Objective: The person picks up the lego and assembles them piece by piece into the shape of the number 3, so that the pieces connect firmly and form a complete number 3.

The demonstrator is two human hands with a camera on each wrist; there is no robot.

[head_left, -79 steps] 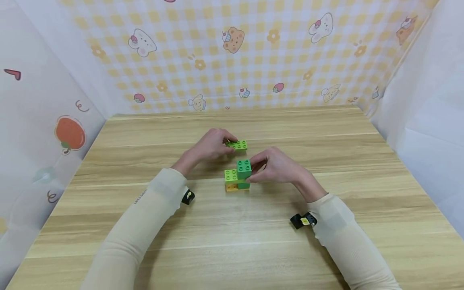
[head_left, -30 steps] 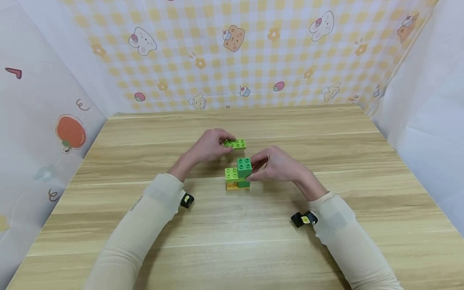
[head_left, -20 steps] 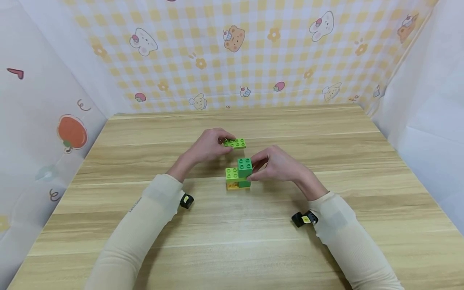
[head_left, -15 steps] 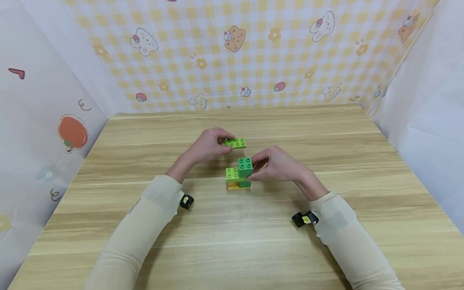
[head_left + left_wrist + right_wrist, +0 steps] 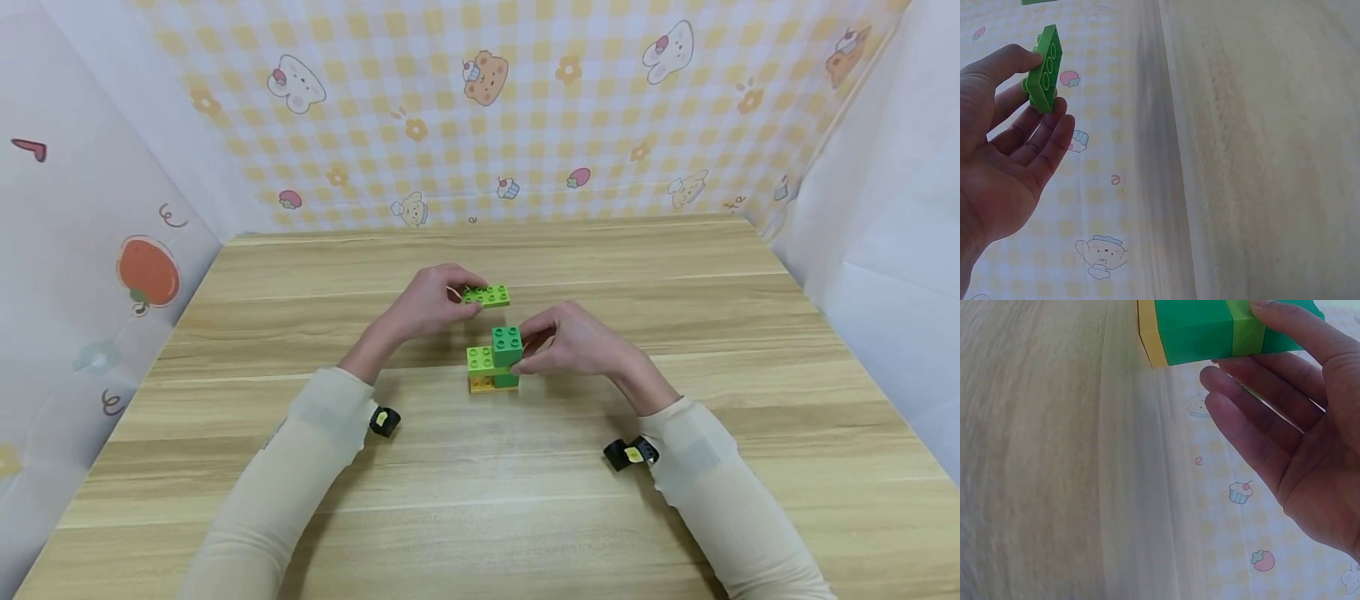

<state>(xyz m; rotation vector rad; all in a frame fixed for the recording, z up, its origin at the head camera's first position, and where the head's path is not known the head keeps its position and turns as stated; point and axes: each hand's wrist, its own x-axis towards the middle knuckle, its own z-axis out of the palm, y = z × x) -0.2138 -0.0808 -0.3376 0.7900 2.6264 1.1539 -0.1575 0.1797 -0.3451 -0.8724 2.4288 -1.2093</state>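
Note:
A small stack of bricks (image 5: 493, 365) stands mid-table: a yellow base, a light green layer and a dark green brick (image 5: 506, 343) on top. My right hand (image 5: 573, 340) grips the stack from its right side; the right wrist view shows fingertips on the stack (image 5: 1210, 331). Behind it, my left hand (image 5: 431, 298) pinches a flat light green plate (image 5: 486, 295) by its left end, held just above the table. In the left wrist view the plate (image 5: 1043, 69) sits between thumb and fingers.
The wooden table (image 5: 480, 500) is walled by a checked yellow backdrop (image 5: 480, 108) behind and pale panels at both sides. No other loose objects show on the tabletop. Small black tags hang at both sleeves' cuffs.
Almost nothing has moved. Both hands keep their holds; the left forearm has shifted slightly.

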